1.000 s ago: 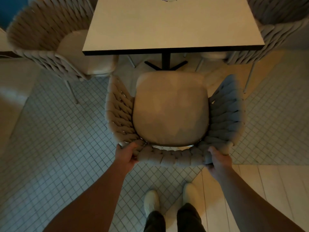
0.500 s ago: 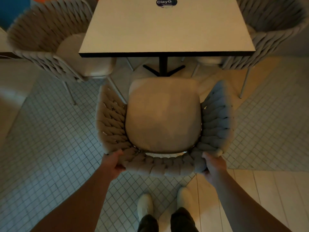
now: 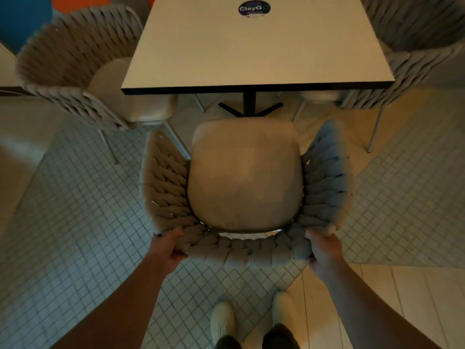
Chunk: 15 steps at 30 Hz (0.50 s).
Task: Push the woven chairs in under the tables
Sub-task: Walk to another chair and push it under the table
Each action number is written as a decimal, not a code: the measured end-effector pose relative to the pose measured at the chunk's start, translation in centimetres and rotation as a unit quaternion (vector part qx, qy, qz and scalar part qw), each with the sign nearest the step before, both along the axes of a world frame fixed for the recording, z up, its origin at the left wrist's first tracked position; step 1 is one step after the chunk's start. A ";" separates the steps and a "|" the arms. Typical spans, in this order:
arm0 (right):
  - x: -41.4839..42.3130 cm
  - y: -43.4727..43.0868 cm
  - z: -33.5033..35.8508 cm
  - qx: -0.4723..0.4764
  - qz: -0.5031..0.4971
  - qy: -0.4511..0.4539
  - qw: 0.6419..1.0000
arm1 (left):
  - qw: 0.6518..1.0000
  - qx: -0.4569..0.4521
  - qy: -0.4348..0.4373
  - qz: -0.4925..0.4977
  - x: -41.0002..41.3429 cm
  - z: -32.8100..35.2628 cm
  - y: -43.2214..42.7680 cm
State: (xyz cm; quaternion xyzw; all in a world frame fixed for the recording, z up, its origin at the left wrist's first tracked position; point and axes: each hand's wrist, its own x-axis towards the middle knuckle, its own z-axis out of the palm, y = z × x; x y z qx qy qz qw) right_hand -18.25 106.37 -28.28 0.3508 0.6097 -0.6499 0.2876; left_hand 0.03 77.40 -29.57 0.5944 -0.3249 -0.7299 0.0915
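A beige woven chair (image 3: 245, 177) with a padded seat stands right in front of me, facing a square white table (image 3: 254, 44) on a black pedestal. Its seat front lies just short of the table's near edge, over the pedestal's feet. My left hand (image 3: 167, 249) grips the left end of the braided backrest. On the right end of that backrest my right hand (image 3: 323, 250) is closed. My two light shoes show below, just behind the chair.
Another woven chair (image 3: 75, 64) sits at the table's left side, its seat partly under the top. A third woven chair (image 3: 412, 46) stands at the right side. A round dark sticker (image 3: 254, 8) lies on the tabletop. The floor is small grey tiles with pale planks at the lower right.
The chair and table have slid lower and left in view as my head tilted up. The seat front now looks a little farther from the table edge. Both hands keep their grip.
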 end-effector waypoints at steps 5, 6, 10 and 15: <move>-0.5 -0.8 0.1 0.016 0.009 -0.004 1.000 | 1.000 0.000 0.008 -0.006 -0.4 0.1 -0.6; -0.6 -1.0 0.1 0.017 0.007 -0.008 1.000 | 1.000 0.000 0.010 -0.009 -0.5 0.2 -0.9; -0.7 -1.0 0.5 0.015 0.022 -0.010 1.000 | 1.000 -0.001 -0.001 -0.005 -0.4 0.1 -0.7; 0.9 2.0 1.0 0.014 0.016 -0.007 1.000 | 1.000 0.012 -0.022 -0.004 1.3 0.1 2.6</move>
